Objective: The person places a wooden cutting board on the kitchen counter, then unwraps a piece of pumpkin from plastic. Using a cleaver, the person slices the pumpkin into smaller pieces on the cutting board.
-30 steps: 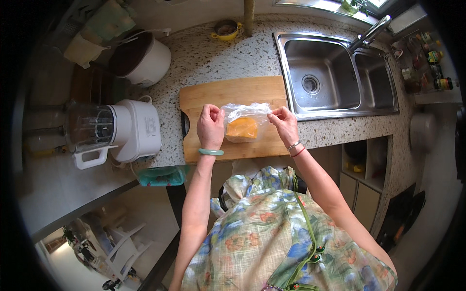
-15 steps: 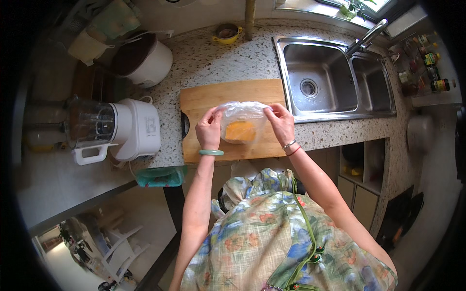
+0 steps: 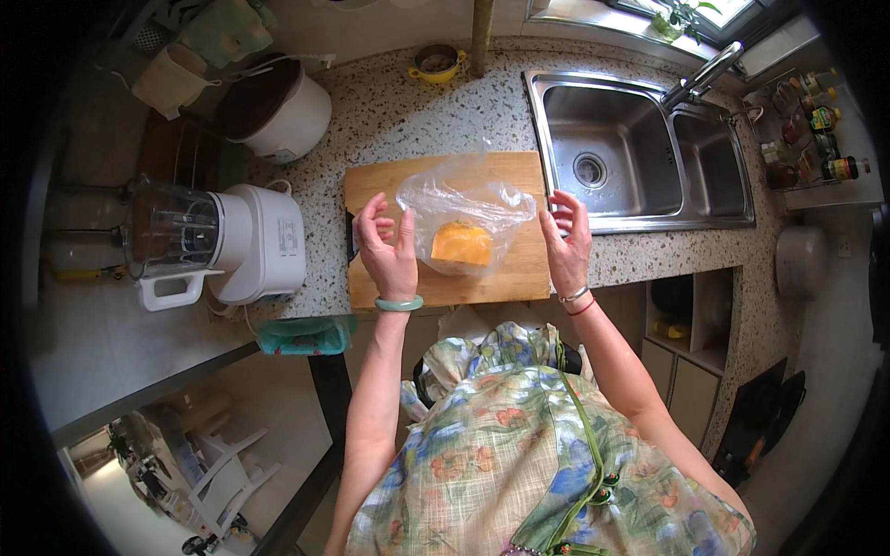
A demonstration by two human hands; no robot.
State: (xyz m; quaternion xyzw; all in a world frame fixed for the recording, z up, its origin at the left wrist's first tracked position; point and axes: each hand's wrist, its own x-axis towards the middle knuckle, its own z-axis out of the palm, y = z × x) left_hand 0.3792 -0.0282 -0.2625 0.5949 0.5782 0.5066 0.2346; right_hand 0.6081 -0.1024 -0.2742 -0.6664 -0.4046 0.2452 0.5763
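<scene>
A clear plastic bag (image 3: 436, 199) lies loosely spread on the wooden cutting board (image 3: 380, 171). Inside it sits an orange piece (image 3: 462, 246) with a flat cut face, perhaps pumpkin; the film blurs its kind. My left hand (image 3: 387, 250), with a pale green bangle at the wrist, is beside the bag's left edge, fingers apart and holding nothing. On the other side my right hand (image 3: 567, 241) is raised by the bag's right edge near the sink, its fingers spread and also holding nothing.
A double steel sink (image 3: 612, 139) with a faucet (image 3: 702, 74) adjoins the board on the right. To the left stand a white food processor (image 3: 264, 246) and a white rice cooker (image 3: 292, 120). A small yellow pot (image 3: 436, 65) sits at the back. A green bin (image 3: 306, 336) hangs below the counter edge.
Both hands have let go of the bag's rim and moved apart, the left leftward and the right rightward. The bag has spread wider and slumped around the orange piece.
</scene>
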